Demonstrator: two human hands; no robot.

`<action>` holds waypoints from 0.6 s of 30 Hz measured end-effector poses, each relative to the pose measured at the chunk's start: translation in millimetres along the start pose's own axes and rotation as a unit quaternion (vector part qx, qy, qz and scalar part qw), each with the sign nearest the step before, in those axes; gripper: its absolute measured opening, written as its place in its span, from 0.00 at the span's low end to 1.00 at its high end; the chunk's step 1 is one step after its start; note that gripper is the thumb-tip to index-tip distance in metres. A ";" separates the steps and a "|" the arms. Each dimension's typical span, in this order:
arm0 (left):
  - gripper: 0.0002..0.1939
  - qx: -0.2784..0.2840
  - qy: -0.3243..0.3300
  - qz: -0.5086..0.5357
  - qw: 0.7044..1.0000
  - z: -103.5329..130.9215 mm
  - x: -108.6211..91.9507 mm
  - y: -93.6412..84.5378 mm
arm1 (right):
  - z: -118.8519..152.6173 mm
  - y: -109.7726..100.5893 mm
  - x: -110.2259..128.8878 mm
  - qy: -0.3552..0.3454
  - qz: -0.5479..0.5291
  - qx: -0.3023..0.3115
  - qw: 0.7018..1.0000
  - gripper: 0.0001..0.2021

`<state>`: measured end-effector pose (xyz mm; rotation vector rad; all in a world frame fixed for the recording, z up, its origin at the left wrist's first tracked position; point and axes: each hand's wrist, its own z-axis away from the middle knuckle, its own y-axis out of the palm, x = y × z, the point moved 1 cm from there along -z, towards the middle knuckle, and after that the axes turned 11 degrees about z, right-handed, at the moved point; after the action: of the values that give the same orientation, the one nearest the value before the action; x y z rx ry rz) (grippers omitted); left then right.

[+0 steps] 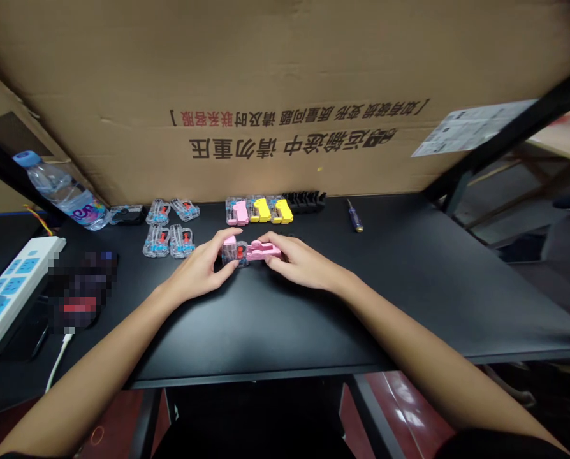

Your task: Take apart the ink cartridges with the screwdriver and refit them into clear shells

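Observation:
Low over the black table, my left hand (203,262) pinches a small clear plastic case (234,252) with a red part inside and a pink piece at its top left. My right hand (300,258) grips a pink plastic part (262,250), whose left end meets the clear case. Whether the two are joined I cannot tell. Behind my hands stand a clear case with a pink part (238,212) and two with yellow parts (260,210). To the left lie several clear cases (157,241) with red and blue pieces inside.
Black ribbed parts (305,202) sit at the back, and a screwdriver (354,215) lies right of them. A water bottle (62,191), a white power strip (20,287) and a cable (60,357) are on the left. A cardboard sheet (285,70) walls the back.

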<state>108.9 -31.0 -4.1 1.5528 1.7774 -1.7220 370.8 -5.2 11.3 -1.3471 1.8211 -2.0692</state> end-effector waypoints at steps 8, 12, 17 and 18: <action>0.31 0.003 0.034 0.002 0.999 0.4 -3.7 2.2 | 0.1 -2.0 -1.8 -0.045 0.024 0.015 0.999 0.17; 0.30 0.008 0.034 0.006 0.999 0.2 -4.8 1.5 | 0.4 1.4 0.0 -0.050 0.047 0.028 0.997 0.17; 0.31 0.019 0.035 0.016 0.999 -0.7 -1.4 3.0 | 0.1 11.4 0.8 -0.049 0.070 0.035 0.996 0.16; 0.31 0.020 0.032 0.022 0.999 -0.8 -0.5 3.2 | -0.1 12.6 0.5 -0.049 0.069 0.032 0.996 0.16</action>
<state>112.0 -31.4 -5.4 1.6676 1.7352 -1.7165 364.5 -9.1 1.1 -1.2474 1.7399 -1.9394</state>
